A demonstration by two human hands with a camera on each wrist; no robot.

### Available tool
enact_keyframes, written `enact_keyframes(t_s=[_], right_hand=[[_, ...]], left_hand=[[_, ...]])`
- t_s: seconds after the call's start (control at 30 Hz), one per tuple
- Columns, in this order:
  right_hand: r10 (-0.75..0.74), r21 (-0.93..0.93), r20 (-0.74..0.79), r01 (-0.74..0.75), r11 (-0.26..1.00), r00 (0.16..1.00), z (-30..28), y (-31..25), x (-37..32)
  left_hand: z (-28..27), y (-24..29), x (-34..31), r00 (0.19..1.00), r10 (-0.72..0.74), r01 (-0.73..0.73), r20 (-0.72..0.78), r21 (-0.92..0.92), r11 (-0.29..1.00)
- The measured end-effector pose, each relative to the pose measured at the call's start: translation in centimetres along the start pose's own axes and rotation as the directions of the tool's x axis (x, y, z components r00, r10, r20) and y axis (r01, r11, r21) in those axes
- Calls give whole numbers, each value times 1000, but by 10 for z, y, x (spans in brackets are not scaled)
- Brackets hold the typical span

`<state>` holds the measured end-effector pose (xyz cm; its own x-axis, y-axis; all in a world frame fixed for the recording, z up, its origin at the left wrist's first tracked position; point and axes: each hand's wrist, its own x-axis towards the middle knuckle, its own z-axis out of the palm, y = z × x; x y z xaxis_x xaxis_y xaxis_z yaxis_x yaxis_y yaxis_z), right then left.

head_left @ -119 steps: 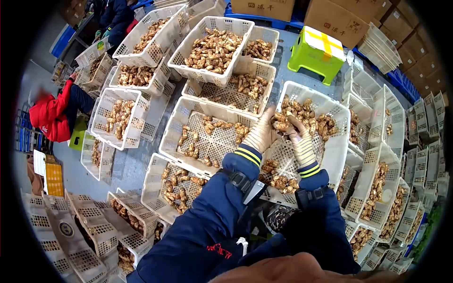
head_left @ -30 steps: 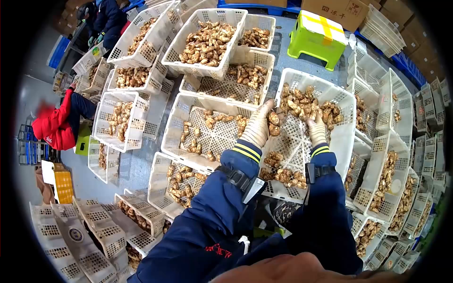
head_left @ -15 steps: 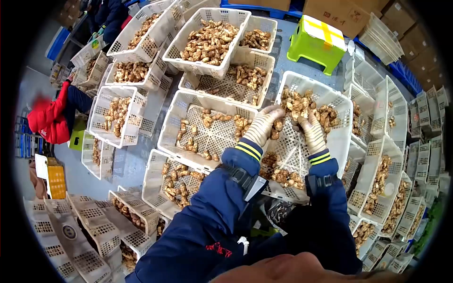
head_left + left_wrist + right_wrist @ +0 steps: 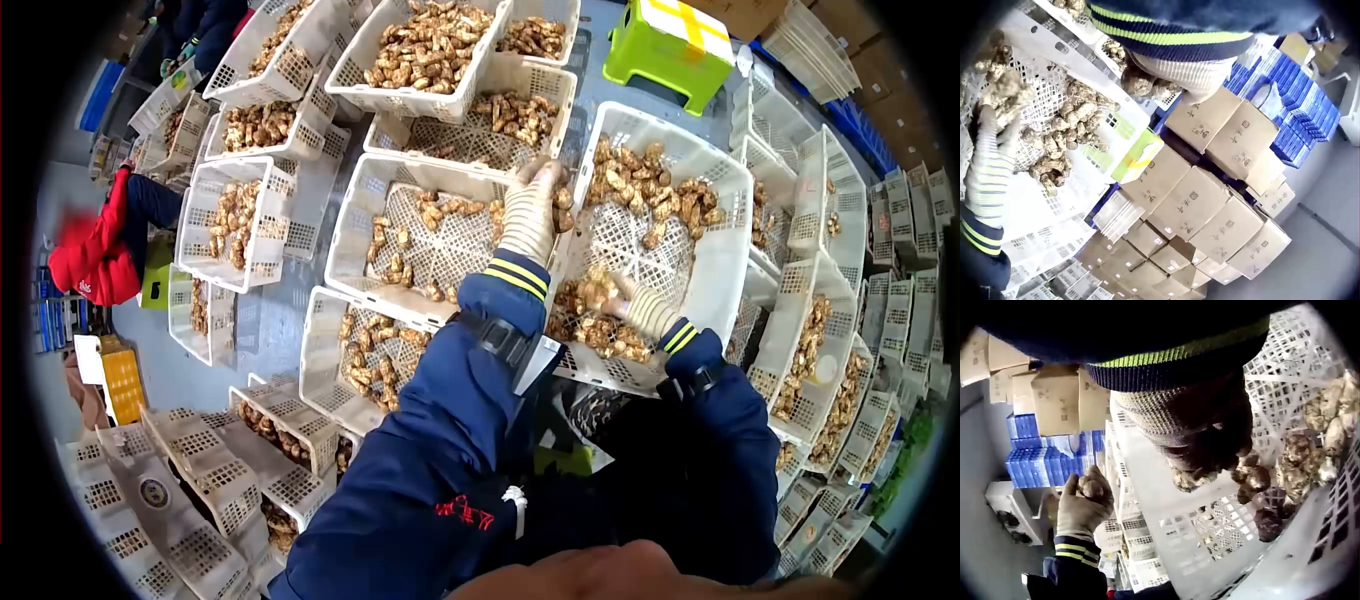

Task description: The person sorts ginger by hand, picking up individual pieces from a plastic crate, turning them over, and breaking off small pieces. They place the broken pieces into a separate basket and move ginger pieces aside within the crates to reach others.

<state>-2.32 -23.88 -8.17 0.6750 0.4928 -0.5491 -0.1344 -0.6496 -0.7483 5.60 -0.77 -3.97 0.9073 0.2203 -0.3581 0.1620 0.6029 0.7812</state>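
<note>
Over the shared edge of two white crates, my gloved left hand [image 4: 530, 210] holds brown knobbly pieces, perhaps mushrooms [image 4: 563, 208]; the right wrist view shows this hand [image 4: 1084, 509] with its fingers curled round a piece [image 4: 1091, 488]. Inside the right-hand crate [image 4: 722, 250], my gloved right hand [image 4: 643, 305] grips a pale brown piece [image 4: 598, 286] above the near pile [image 4: 625, 343]. In the left wrist view the right hand [image 4: 991, 165] has pieces [image 4: 1007, 95] at its fingertips. Another pile [image 4: 640, 180] lies at this crate's far end.
A crate [image 4: 345, 235] with scattered pieces adjoins on the left, and a fuller one [image 4: 345, 85] stands beyond it. Stacked crates [image 4: 812, 270] line the right side. A green stool [image 4: 665, 55] stands beyond; a person in red [image 4: 100, 250] is at far left.
My right hand has come down from the far pile to the near one and grips a piece there. My left hand has moved away from it, up and left, still holding pieces.
</note>
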Motion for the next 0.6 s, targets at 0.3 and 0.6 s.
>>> enact_keyframes(t_s=[0.3,0.6], right_hand=[[-36,-56,153,45,997,988,20,52,15],[-122,98,87,113,989,989,14,34,11]], left_hand=[[1,4,-4,996,-91,91,23,-32,995],[1,4,-1,996,-85,85,11,-47,995]])
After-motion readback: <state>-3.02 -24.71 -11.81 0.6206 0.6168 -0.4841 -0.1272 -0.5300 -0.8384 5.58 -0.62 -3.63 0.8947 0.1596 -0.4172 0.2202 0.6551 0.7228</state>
